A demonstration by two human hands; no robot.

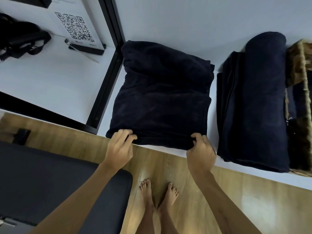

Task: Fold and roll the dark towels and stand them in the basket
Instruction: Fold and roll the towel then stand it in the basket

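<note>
Folded dark towel (pixel 160 93) on white table (pixel 177 22), long axis running away from the near table edge, left hand (pixel 120 145) and right hand (pixel 200 150) pinching its near corners, rolled towel (pixel 263 81) atop folded stack (pixel 236 125) to its right, woven basket (pixel 299 65) beyond, bare tabletop between.

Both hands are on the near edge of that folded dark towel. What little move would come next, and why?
Probably rolling that near edge away from the body. The left hand and right hand each pinch a near corner of the folded towel, which lies flat on the white table. A rolled towel already rests on the pile beside the woven basket, so this one seems due for rolling too.
</note>
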